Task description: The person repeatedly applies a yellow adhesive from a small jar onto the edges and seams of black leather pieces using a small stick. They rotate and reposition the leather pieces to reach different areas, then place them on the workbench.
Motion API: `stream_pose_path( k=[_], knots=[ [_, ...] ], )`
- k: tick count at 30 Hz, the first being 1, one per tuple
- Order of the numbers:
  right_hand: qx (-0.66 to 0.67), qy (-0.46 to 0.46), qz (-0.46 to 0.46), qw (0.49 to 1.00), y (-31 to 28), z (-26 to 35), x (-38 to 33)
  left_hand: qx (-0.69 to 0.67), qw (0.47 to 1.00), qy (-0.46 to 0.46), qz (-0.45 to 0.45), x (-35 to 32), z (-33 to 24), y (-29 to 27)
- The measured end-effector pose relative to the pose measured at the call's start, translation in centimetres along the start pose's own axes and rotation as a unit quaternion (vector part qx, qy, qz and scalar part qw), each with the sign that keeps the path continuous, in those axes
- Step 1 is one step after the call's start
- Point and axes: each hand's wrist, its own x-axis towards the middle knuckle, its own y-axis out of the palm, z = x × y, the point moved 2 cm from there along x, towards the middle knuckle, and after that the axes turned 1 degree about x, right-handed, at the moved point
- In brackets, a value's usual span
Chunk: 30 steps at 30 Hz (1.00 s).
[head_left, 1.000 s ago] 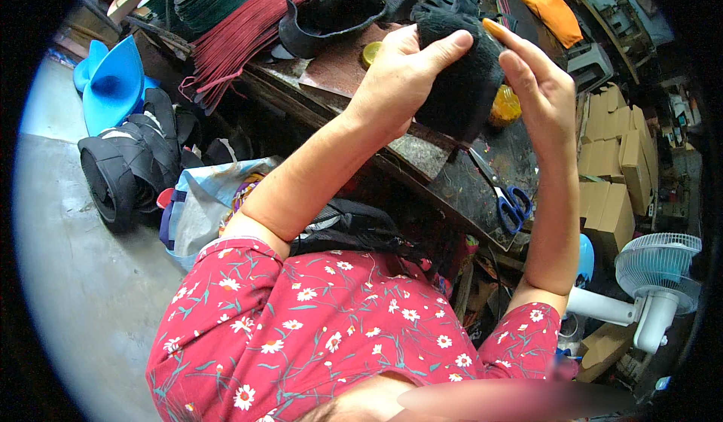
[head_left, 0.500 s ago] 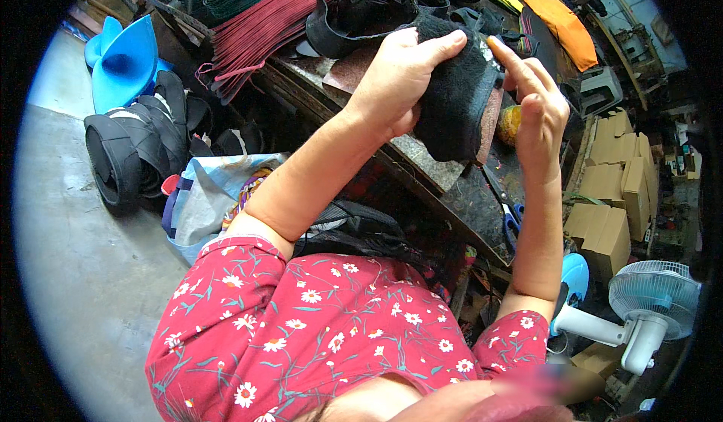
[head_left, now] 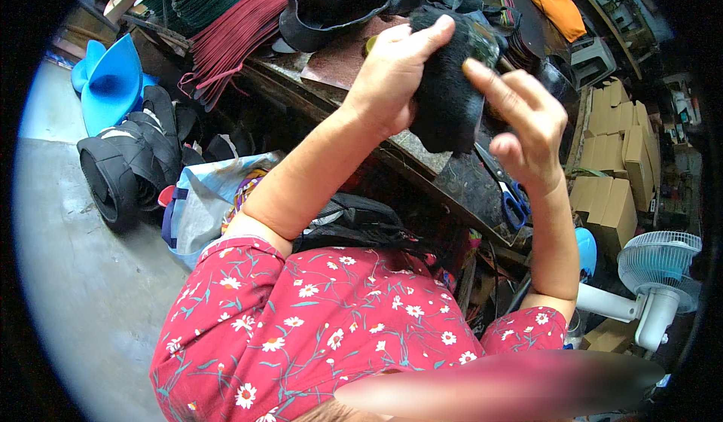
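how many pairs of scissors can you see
1: the blue-handled scissors on the dark tabletop, below the right hand in the picture. Others could be hidden under the clutter.

No legible text, numbers or signs.

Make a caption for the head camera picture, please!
Left hand gripping black cloth, right hand close at its side, blue-handled scissors on the table.

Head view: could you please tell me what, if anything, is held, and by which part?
The left hand grips a black fuzzy piece by its left side; the right hand appears only to touch it.
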Motion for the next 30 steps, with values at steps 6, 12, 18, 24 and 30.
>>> stream_pose_path(
  k=[6, 12, 18, 24, 30],
  knots=[
    [0.044, 0.011, -0.066, 0.997, -1.9, 0.9, -0.4, -0.015, 1.000, -0.001, 0.019, -0.4, 0.1, 0.3],
    [0.054, 0.012, 0.000, 0.998, -0.8, 1.1, -1.6, 0.000, 1.000, -0.012, -0.027, -0.2, 0.4, -0.3],
    [0.441, 0.405, 0.032, 0.801, 2.0, 1.2, -3.4, 0.020, 1.000, -0.004, 0.004, -0.6, 0.6, -0.5],
    [0.490, 0.408, -0.038, 0.769, 1.7, 0.6, -3.4, 0.052, 0.999, -0.002, -0.013, -0.9, 1.0, 0.2],
    [0.356, 0.287, -0.027, 0.889, 1.0, 1.4, -3.1, 0.031, 0.999, -0.007, 0.011, -0.9, 1.2, 0.1]
  ],
)
